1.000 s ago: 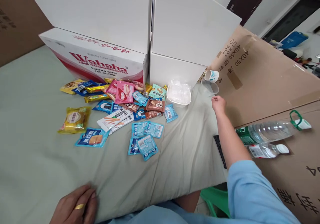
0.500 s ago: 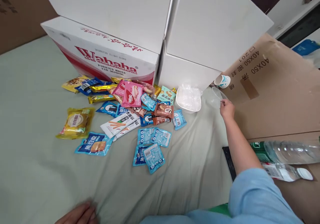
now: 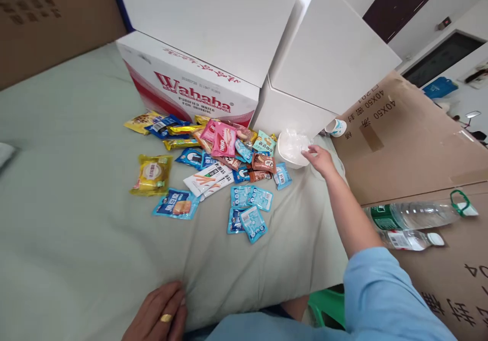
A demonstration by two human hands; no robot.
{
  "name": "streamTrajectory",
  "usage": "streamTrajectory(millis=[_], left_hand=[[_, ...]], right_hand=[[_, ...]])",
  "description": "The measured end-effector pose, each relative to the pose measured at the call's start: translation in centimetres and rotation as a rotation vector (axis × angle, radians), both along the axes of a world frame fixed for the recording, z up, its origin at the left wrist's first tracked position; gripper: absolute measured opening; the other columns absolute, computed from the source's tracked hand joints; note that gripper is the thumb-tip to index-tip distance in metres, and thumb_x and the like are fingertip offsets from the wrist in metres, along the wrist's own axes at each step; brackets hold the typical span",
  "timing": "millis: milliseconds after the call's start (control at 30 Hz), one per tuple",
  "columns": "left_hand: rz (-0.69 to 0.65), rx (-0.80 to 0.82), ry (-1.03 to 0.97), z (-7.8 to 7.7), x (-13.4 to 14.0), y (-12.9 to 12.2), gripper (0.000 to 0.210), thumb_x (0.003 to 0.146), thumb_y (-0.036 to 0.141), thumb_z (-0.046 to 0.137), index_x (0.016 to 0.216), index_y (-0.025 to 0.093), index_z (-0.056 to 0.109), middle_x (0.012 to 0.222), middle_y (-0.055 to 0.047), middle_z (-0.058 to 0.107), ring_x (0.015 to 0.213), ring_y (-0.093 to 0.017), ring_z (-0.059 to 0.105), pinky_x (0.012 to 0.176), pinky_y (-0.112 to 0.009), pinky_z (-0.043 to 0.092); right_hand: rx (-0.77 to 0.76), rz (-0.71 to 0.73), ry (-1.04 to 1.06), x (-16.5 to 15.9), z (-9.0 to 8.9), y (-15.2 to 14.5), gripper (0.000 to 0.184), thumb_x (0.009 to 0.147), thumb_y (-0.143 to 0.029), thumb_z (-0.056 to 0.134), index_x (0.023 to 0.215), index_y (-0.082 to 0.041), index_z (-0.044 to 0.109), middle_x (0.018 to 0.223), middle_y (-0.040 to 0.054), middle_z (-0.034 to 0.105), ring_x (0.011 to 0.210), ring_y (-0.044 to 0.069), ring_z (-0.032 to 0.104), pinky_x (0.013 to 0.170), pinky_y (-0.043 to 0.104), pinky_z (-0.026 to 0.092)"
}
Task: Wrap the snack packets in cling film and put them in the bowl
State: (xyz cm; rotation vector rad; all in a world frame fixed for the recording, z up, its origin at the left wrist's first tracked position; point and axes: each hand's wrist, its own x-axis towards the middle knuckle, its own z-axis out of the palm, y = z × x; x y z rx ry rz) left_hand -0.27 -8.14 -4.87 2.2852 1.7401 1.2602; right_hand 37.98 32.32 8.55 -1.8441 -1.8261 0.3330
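Note:
My right hand (image 3: pixel 321 160) reaches over the right edge of a white plastic bowl (image 3: pixel 281 150), its thumb and fingers apart. Crumpled clear plastic film (image 3: pixel 297 140) lies in the bowl; whether my fingertips touch the rim or film I cannot tell. A clear round lid (image 3: pixel 340 167) lies just right of that hand, partly hidden by it. At the front edge of the cloth, my left hand (image 3: pixel 159 313), a gold ring on one finger, rests with nothing visible in it. Left of the bowl is a heap of snacks, including a pink wafer packet (image 3: pixel 224 140) and a brown packet (image 3: pixel 264 162).
Several blue sachets (image 3: pixel 253 224) and a yellow bread packet (image 3: pixel 151 174) lie on the green cloth (image 3: pixel 87 188). A Wahaha carton (image 3: pixel 190 89) and white boxes stand behind. Rightward are a paper cup (image 3: pixel 336 127), cardboard (image 3: pixel 412 143) and two bottles (image 3: pixel 423 215).
My right hand has let go of the clear lid and moved left to the white bowl. More of my left hand shows now. The view has shifted.

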Motion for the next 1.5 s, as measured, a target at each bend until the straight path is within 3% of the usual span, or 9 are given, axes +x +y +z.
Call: streamTrajectory(millis=[167, 300, 433, 533, 633, 767, 1033, 1200, 1500], left_hand=[[0.041, -0.095, -0.232, 1.0, -0.6, -1.0, 0.013, 0.099, 0.023, 0.059, 0.102, 0.023, 0.072, 0.104, -0.007, 0.076, 0.090, -0.018, 0.076, 0.083, -0.025, 0.062], [0.056, -0.226, -0.500, 2.1, -1.2, -1.0, 0.013, 0.098, 0.030, 0.061, 0.100, 0.025, 0.073, 0.102, -0.007, 0.076, 0.087, -0.019, 0.076, 0.078, -0.026, 0.063], [-0.121, -0.615, -1.038, 4.5, 0.1, 1.7, 0.028, 0.098, 0.047, 0.063, 0.112, 0.024, 0.071, 0.102, -0.009, 0.075, 0.082, -0.020, 0.073, 0.063, -0.027, 0.061], [-0.297, -0.843, -1.551, 6.0, 1.6, 5.0, 0.069, 0.084, 0.061, 0.078, 0.140, 0.028, 0.056, 0.141, -0.017, 0.063, 0.107, -0.028, 0.073, 0.066, -0.035, 0.065], [-0.364, -0.939, -1.727, 6.3, 2.2, 7.5, 0.067, 0.070, 0.050, 0.094, 0.124, 0.022, 0.066, 0.124, -0.013, 0.071, 0.100, -0.022, 0.072, 0.074, -0.031, 0.062], [-0.211, -0.923, -1.710, 5.9, 1.6, 7.9, 0.049, 0.064, 0.047, 0.098, 0.088, 0.016, 0.068, 0.077, -0.001, 0.071, 0.063, -0.007, 0.060, 0.061, -0.018, 0.049], [-0.213, -1.006, -1.651, 6.1, 3.2, 5.8, 0.062, 0.063, 0.062, 0.094, 0.098, 0.018, 0.070, 0.098, -0.006, 0.074, 0.090, -0.019, 0.069, 0.078, -0.031, 0.059], [-0.009, -0.844, -1.691, 4.8, 2.7, 6.6, 0.056, 0.059, 0.057, 0.097, 0.085, 0.017, 0.068, 0.079, 0.002, 0.064, 0.073, -0.011, 0.058, 0.069, -0.024, 0.052], [-0.062, -0.852, -1.250, 4.5, 3.3, 5.6, 0.050, 0.083, 0.068, 0.073, 0.076, 0.019, 0.065, 0.062, 0.001, 0.061, 0.060, -0.013, 0.052, 0.063, -0.027, 0.044]], right_hand=[[0.180, -0.161, 0.038, -4.9, 1.1, -0.6, 0.023, 0.088, -0.036, 0.060, 0.093, -0.016, 0.072, 0.102, 0.0123, 0.074, 0.096, 0.026, 0.067, 0.095, 0.040, 0.051], [0.276, -0.129, 0.578, -6.2, 2.6, -8.8, 0.021, 0.089, -0.042, 0.066, 0.097, -0.024, 0.061, 0.082, -0.0001, 0.062, 0.064, 0.014, 0.054, 0.060, 0.027, 0.048], [-0.231, 0.070, 1.261, -10.8, 0.6, -20.6, 0.034, 0.077, -0.036, 0.085, 0.092, -0.026, 0.057, 0.070, -0.0073, 0.051, 0.046, 0.007, 0.032, 0.040, 0.017, 0.030], [-0.587, 0.026, 1.438, -15.0, -2.1, -27.3, 0.036, 0.074, -0.033, 0.089, 0.095, -0.025, 0.061, 0.064, -0.0094, 0.048, 0.042, 0.004, 0.023, 0.035, 0.013, 0.023], [-0.817, -0.030, 1.498, -17.1, -4.3, -30.9, 0.043, 0.068, -0.034, 0.094, 0.097, -0.022, 0.064, 0.063, -0.0097, 0.051, 0.042, 0.001, 0.018, 0.035, 0.011, 0.019], [-0.793, -0.068, 1.483, -16.4, -5.2, -32.4, 0.042, 0.068, -0.038, 0.094, 0.094, -0.022, 0.065, 0.064, -0.0082, 0.053, 0.044, 0.002, 0.020, 0.036, 0.013, 0.019], [-0.434, 0.241, 0.859, -16.0, -5.4, -33.2, 0.027, 0.084, -0.046, 0.083, 0.083, -0.020, 0.075, 0.074, -0.0013, 0.060, 0.066, 0.010, 0.045, 0.061, 0.024, 0.037], [-0.504, 0.095, 1.066, -15.8, -5.9, -33.0, 0.036, 0.078, -0.052, 0.086, 0.082, -0.021, 0.070, 0.067, -0.0053, 0.052, 0.053, 0.007, 0.032, 0.050, 0.023, 0.026], [-0.574, 0.206, 1.048, -17.1, -6.2, -33.3, 0.039, 0.074, -0.052, 0.089, 0.089, -0.020, 0.074, 0.075, -0.0014, 0.064, 0.063, 0.010, 0.047, 0.058, 0.023, 0.038]])
